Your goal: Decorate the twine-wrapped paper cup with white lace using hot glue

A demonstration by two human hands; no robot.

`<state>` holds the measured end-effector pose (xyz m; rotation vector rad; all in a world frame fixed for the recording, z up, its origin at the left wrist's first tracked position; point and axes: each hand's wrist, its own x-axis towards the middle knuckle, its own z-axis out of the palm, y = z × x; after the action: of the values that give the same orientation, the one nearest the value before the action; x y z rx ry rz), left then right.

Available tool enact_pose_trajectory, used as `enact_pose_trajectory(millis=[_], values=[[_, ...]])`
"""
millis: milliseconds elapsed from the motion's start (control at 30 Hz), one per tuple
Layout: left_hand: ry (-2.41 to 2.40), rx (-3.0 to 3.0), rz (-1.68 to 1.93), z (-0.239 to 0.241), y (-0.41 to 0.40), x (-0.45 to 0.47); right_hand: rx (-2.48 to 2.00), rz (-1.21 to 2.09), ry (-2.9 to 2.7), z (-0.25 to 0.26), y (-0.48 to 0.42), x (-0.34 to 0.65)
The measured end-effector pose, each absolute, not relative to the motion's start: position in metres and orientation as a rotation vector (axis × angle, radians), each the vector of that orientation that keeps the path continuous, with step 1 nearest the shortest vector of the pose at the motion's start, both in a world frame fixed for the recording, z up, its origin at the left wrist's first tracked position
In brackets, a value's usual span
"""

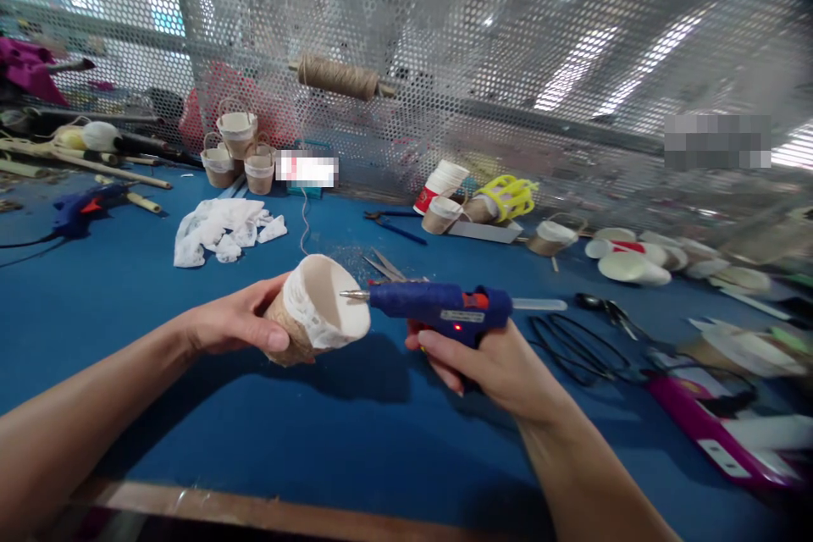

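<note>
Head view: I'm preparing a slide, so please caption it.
Left hand holds a lace-trimmed cup; right hand points a blue glue gun toward it.

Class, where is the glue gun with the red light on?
In the head view, the glue gun is right of centre, held in the right hand, its nozzle pointing left towards the lace-trimmed cup in the left hand.

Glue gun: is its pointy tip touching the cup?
Cannot tell. In the head view, the glue gun has its tip overlapping the cup, but this angle doesn't show whether any gap separates them.
</note>
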<state>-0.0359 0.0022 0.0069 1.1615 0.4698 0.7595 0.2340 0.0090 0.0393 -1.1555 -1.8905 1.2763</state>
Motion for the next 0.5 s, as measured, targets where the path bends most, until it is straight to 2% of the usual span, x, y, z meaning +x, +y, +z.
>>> enact_pose_trajectory(millis=[500], values=[[0.470,1.144,0.711,0.0023,0.0030,-0.0385,-1.141,1.363,-1.821,0.0385,0.0092,0.2350]])
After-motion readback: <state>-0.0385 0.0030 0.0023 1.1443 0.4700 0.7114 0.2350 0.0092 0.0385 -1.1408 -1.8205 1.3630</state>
